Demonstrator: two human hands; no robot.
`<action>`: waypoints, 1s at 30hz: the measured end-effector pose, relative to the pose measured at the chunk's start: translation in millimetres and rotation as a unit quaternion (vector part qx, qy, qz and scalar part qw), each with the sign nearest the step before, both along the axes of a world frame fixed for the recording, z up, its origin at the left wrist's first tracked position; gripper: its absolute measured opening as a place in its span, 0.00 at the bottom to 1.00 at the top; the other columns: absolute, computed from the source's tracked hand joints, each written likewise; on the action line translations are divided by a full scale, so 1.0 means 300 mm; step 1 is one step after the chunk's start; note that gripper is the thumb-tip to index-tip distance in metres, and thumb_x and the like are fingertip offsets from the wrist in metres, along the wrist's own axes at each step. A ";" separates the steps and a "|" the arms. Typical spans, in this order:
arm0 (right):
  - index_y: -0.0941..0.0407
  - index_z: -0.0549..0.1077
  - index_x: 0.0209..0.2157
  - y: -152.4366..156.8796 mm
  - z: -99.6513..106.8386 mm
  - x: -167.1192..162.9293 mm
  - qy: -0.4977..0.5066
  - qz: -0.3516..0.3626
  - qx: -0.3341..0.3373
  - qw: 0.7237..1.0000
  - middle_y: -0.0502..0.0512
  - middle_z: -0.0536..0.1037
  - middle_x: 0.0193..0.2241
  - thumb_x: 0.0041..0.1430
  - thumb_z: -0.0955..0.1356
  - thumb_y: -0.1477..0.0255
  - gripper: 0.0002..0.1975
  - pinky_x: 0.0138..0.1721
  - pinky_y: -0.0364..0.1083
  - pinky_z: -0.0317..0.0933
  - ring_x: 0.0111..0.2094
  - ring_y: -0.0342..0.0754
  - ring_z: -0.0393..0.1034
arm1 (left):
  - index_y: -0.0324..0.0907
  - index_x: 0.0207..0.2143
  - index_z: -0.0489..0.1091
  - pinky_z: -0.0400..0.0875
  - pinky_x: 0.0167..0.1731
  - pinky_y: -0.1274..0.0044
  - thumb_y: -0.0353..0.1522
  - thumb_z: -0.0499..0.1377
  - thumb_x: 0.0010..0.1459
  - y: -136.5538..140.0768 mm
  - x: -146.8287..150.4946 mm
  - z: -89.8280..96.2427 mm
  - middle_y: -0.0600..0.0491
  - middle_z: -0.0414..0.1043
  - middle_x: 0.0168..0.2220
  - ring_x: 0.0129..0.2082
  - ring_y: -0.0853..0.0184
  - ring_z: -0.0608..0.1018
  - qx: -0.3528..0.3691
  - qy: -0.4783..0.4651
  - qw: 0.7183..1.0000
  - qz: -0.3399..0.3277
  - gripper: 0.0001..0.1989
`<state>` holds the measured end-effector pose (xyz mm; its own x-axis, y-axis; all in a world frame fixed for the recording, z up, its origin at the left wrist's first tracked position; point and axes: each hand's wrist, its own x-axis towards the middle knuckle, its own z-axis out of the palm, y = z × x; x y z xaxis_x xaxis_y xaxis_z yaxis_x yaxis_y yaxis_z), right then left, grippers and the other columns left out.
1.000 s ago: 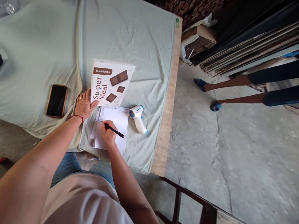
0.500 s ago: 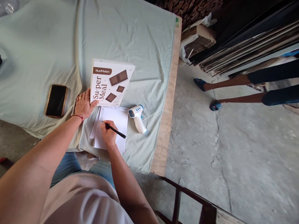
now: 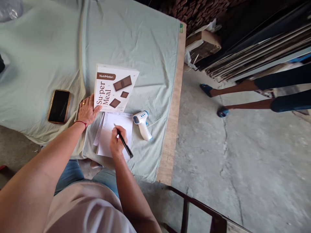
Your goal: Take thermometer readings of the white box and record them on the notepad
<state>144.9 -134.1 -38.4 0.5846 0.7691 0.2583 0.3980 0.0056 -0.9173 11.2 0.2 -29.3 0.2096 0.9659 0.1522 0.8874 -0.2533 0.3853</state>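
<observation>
Right hand, centre of the frame, closed around a black pen in a writing grip, nib on the white paper sheet; the pen barrel slants down and to the right over the sheet's lower right corner. Left hand, just left of centre, lies flat and open, fingertips touching the lower left corner of the "Su-per Meal" box and gripping nothing. The sheet lies immediately below the box, on top of a printed form whose edge shows along its left side, all on the cloth-covered worktop. An infrared thermometer rests just right of the sheet, apart from it; a dark phone lies at left, well apart. A second person's legs stand at the right of the frame, on the concrete floor. To write cleanly here, the loose sheet and soft cloth probably call for light, even nib pressure, with the heel of the writing hand pinning the paper; the flat hand would likely serve better on the sheet itself.
</observation>
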 end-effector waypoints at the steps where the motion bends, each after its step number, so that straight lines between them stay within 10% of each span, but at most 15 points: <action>1: 0.55 0.70 0.38 -0.004 0.022 0.019 0.006 -0.018 0.020 1.000 0.48 0.71 0.25 0.63 0.61 0.63 0.12 0.32 0.45 0.65 0.25 0.43 0.66 | 0.33 0.67 0.53 0.59 0.58 0.62 0.54 0.36 0.65 0.000 -0.001 0.000 0.35 0.65 0.60 0.59 0.50 0.68 0.000 0.000 1.000 -0.001 0.41; 6: 0.55 0.70 0.41 0.014 0.068 0.232 -0.056 -0.113 0.031 0.992 0.53 0.74 0.32 0.63 0.62 0.59 0.14 0.42 0.52 0.66 0.34 0.47 0.71 | 0.33 0.66 0.54 0.60 0.58 0.61 0.54 0.36 0.65 0.006 -0.009 0.000 0.34 0.65 0.60 0.59 0.49 0.68 0.007 -0.004 1.000 -0.003 0.41; 13: 0.53 0.72 0.41 0.035 -0.024 0.450 -0.141 -0.057 -0.170 0.974 0.58 0.77 0.39 0.48 0.70 0.53 0.22 0.46 0.56 0.62 0.45 0.57 0.68 | 0.30 0.65 0.55 0.61 0.57 0.59 0.53 0.36 0.65 0.010 -0.016 0.009 0.33 0.66 0.60 0.59 0.47 0.69 0.010 0.008 1.000 0.004 0.41; 18: 0.54 0.71 0.40 0.030 0.012 0.348 0.070 -0.073 -0.078 0.992 0.53 0.76 0.34 0.45 0.72 0.56 0.23 0.40 0.51 0.64 0.36 0.51 0.71 | 0.29 0.63 0.57 0.62 0.57 0.59 0.52 0.36 0.65 0.009 -0.021 0.012 0.32 0.66 0.59 0.58 0.47 0.69 0.010 0.010 1.000 0.002 0.40; 22: 0.51 0.64 0.38 0.091 0.113 0.182 0.301 0.037 0.058 0.951 0.50 0.76 0.31 0.47 0.71 0.55 0.22 0.33 0.46 0.63 0.33 0.47 0.73 | 0.33 0.63 0.58 0.62 0.56 0.59 0.51 0.37 0.66 0.011 -0.028 0.008 0.35 0.68 0.58 0.58 0.48 0.69 0.023 0.001 1.000 0.003 0.37; 30: 0.51 0.63 0.35 0.269 0.233 0.033 0.404 0.095 0.082 0.906 0.46 0.73 0.29 0.45 0.74 0.56 0.22 0.33 0.44 0.62 0.30 0.43 0.69 | 0.36 0.60 0.62 0.64 0.55 0.63 0.48 0.35 0.68 0.015 -0.036 0.015 0.38 0.70 0.55 0.57 0.52 0.70 0.012 0.012 1.000 0.014 0.32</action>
<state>154.6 -53.3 31.5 0.4953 0.8655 -0.0750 -0.4253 0.1663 -0.8897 0.4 4.7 -24.7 0.1869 0.9673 0.1714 0.9027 -0.2380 0.3585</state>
